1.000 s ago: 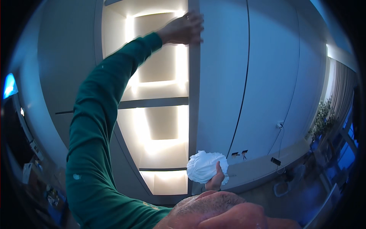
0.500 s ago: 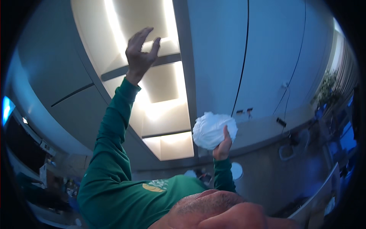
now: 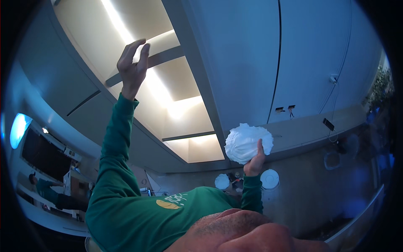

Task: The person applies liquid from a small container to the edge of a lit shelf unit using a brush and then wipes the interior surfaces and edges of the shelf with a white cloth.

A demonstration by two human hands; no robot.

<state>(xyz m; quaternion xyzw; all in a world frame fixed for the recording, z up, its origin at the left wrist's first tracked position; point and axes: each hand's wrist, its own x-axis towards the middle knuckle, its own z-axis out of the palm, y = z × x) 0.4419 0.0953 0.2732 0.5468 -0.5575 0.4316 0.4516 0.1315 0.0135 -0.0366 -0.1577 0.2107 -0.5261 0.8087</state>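
Note:
My left hand [image 3: 133, 65] is raised in front of a lit shelf unit [image 3: 178, 77], near one of its dividers. Its fingers curve toward the thumb, with a small gap at the tips and nothing visible between them. Lower and to the right, my right hand [image 3: 255, 161] holds a round, crumpled white bundle [image 3: 244, 143], thumb across its face. It looks like bunched cloth or thin film; the material is unclear. The other right fingers are hidden behind it. Both arms wear green sleeves.
Grey panels [image 3: 84, 80] flank the shelves; a pale wall [image 3: 239, 63] has open sockets with wires [image 3: 290, 110] and a hanging cable with a black box [image 3: 328, 124]. White round buckets [image 3: 269, 179] stand on the floor. Another person [image 3: 47, 190] stands far left.
My view has turned, so the shelves and wall slant more. My left hand appears farther left, its fingertips closer to the thumb. My right hand still holds the white bundle, now farther right in view.

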